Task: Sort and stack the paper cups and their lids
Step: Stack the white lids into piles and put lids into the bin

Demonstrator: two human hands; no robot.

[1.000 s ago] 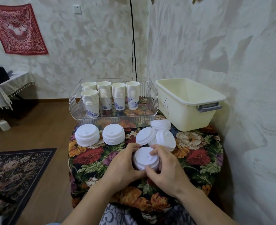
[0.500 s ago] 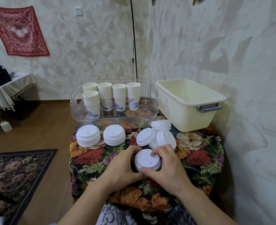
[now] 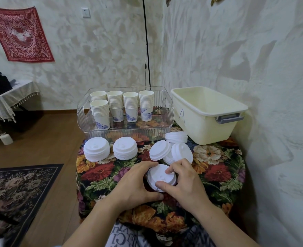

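Hands: your left hand point(image 3: 134, 182) and right hand point(image 3: 184, 182) each kept a curled grip clamped on the white lid stack point(image 3: 160, 177) on the table point(image 3: 216, 175).

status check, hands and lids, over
Left hand and right hand grip the lid stack. Loose lids lie just behind. Nothing blocking.

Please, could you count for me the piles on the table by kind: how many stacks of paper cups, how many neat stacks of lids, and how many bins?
Cup stacks in the clear bin: 5
Neat lid stacks: 4, one held by the left hand and right hand
Bins: 2, clear and cream bin
Total: 11, loose lids not counted
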